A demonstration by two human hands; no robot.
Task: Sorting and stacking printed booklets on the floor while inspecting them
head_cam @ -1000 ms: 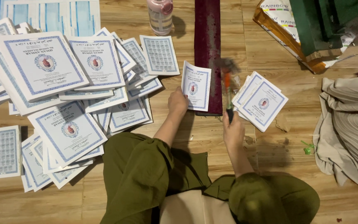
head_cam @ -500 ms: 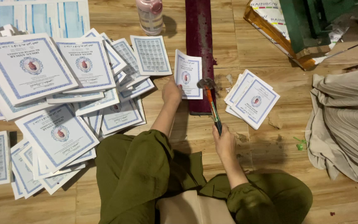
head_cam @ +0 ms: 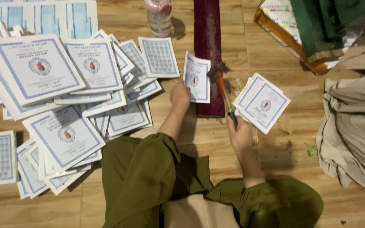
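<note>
My left hand point(head_cam: 180, 95) holds a white booklet with a blue border point(head_cam: 197, 77) against a long dark red bar point(head_cam: 208, 46) lying on the wooden floor. My right hand point(head_cam: 240, 134) grips a hammer point(head_cam: 222, 86) with an orange and dark handle; its head rests at the booklet's right edge, over the bar. A small stack of the same booklets point(head_cam: 262, 102) lies just right of the hammer.
Many booklets point(head_cam: 60, 97) are spread in heaps across the left floor. A pink-capped bottle point(head_cam: 159, 17) stands at the top. A carton point(head_cam: 284, 29) with green objects sits top right, and beige cloth point(head_cam: 353, 131) lies at the right. My green-clad knees point(head_cam: 144, 177) fill the foreground.
The hammer came down from a raised, blurred swing onto the booklet's edge. My left hand kept the booklet on the bar throughout.
</note>
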